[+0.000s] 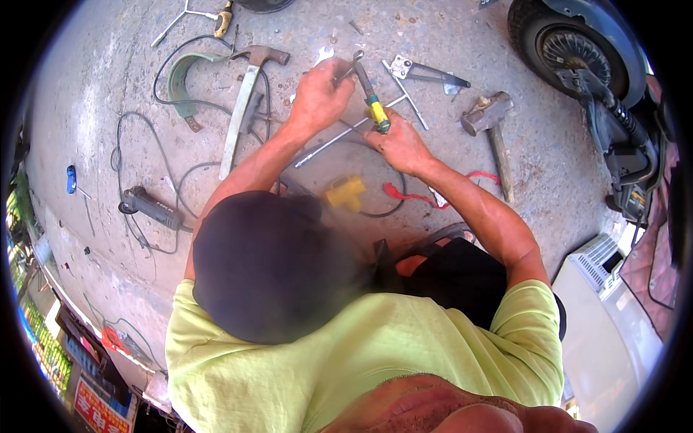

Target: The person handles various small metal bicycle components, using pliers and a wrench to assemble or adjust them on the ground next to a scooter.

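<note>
My right hand (pixel 402 146) is wrapped round the yellow-and-black handle of a ratchet-like wrench (pixel 367 83). Its grey shaft points away from me and ends in a rounded metal head. Just left of that head, my left hand (pixel 322 97) is closed with its fingertips pinched together; a small dark piece seems to show there, too hidden to name. Under the hands lies a long T-handle wrench (pixel 325 148) on the concrete. Beyond my right hand is a metal bracket with a black leg (pixel 433 73). An open-end spanner (pixel 324 55) sits beyond my left hand.
Left lie a hammer (pixel 249 90), a green curved band (pixel 179 83), an angle grinder (pixel 153 207) and looping black cables. A wooden-handled mallet (pixel 498 148) lies right, near a scooter's wheel (pixel 570 54). Closer in are a yellow object (pixel 346 193) and a red strap (pixel 408 195).
</note>
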`<state>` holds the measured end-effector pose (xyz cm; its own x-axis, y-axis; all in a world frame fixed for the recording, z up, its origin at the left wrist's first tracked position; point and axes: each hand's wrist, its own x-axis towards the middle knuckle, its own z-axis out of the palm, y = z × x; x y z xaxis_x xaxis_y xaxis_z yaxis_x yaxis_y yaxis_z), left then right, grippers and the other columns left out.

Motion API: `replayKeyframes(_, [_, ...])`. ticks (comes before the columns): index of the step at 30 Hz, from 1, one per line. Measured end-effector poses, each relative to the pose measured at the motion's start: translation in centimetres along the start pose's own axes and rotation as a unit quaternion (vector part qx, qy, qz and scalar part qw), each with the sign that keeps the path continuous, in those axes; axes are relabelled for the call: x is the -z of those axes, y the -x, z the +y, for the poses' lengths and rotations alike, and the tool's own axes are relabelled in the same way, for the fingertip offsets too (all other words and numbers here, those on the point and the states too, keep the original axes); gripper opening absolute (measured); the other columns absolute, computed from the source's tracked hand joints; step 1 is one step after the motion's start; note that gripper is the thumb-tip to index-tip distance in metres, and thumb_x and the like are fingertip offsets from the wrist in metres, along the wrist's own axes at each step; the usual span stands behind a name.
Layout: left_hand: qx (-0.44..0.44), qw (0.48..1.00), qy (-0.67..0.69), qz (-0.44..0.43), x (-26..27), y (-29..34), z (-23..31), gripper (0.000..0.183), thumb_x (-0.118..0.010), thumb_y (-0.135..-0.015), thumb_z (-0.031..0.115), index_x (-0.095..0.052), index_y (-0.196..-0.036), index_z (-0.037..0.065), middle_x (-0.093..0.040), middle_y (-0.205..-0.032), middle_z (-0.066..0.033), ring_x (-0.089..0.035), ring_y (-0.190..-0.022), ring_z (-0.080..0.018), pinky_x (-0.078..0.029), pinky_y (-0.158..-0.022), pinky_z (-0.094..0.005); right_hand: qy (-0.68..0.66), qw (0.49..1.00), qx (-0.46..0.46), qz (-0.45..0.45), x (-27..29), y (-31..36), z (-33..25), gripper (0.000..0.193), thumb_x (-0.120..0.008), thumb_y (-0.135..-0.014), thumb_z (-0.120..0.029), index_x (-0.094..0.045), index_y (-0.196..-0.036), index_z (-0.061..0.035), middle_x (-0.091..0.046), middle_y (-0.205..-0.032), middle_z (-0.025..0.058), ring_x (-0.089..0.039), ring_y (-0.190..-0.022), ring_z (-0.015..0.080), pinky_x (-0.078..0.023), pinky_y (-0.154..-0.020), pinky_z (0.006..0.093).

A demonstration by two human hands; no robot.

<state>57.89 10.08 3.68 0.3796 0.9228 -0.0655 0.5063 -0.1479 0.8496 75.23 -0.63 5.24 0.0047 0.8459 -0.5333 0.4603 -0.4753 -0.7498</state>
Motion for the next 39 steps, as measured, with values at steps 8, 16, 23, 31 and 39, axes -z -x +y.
replayKeyframes(8, [0.029, 0.998, 0.063, 0.01, -0.5, 0.4, -0.2, 0.036, -0.067, -0.092, 0.028, -0.067, -0.114, 0.0, -0.07, -0.103, -0.0225, -0.069, -0.085, -0.0354, -0.054, -0.079, -0.043, -0.001, 1.0, 0.012, 0.006, -0.3, -0.2, 0.8, 0.062, -0.068, -0.083, -0.027, -0.053, -0.131, 0.0104, -0.069, -0.103, 0.0285, -0.068, -0.101, 0.0411, -0.052, -0.088, 0.0454])
replayKeyframes(16, [0.023, 0.999, 0.005, -0.041, 0.3, -0.1, -0.4, 0.033, -0.068, -0.092, 0.023, -0.066, -0.114, -0.002, -0.07, -0.1, -0.0223, -0.068, -0.083, -0.0336, -0.053, -0.074, -0.0429, -0.02, 1.0, 0.004, -0.006, -0.2, 0.0, 0.3, 0.064, -0.069, -0.084, -0.028, -0.052, -0.132, 0.0114, -0.068, -0.104, 0.0301, -0.068, -0.102, 0.0414, -0.052, -0.089, 0.0444])
replayKeyframes(23, [-0.002, 0.998, 0.056, 0.018, -0.1, 0.3, 0.1, 0.037, -0.066, -0.094, 0.03, -0.068, -0.111, -0.002, -0.07, -0.103, -0.0229, -0.069, -0.085, -0.0341, -0.054, -0.075, -0.0421, -0.028, 1.0, -0.009, -0.01, -0.1, -0.2, 0.3, 0.07, -0.069, -0.083, -0.028, -0.049, -0.136, 0.0129, -0.068, -0.108, 0.0324, -0.068, -0.105, 0.042, -0.052, -0.091, 0.0441])
replayKeyframes(31, [0.039, 0.998, 0.043, -0.003, 0.1, 0.3, 0.3, 0.034, -0.068, -0.092, 0.027, -0.068, -0.112, -0.001, -0.071, -0.1, -0.022, -0.069, -0.084, -0.0335, -0.055, -0.078, -0.0421, -0.021, 1.0, -0.002, -0.006, -0.1, -0.2, 0.4, 0.07, -0.069, -0.083, -0.029, -0.05, -0.136, 0.0126, -0.067, -0.108, 0.0334, -0.067, -0.107, 0.0433, -0.052, -0.091, 0.0447])
replayKeyframes(39, [0.031, 0.999, -0.003, -0.034, 0.5, -0.2, 0.1, 0.034, -0.068, -0.093, 0.025, -0.067, -0.113, -0.003, -0.073, -0.096, -0.0178, -0.069, -0.081, -0.0228, -0.056, -0.075, -0.0367, -0.005, 1.0, 0.003, 0.0, -0.1, 0.2, 0.1, 0.066, -0.068, -0.083, -0.028, -0.052, -0.133, 0.0109, -0.067, -0.107, 0.0331, -0.067, -0.106, 0.0438, -0.052, -0.09, 0.046])
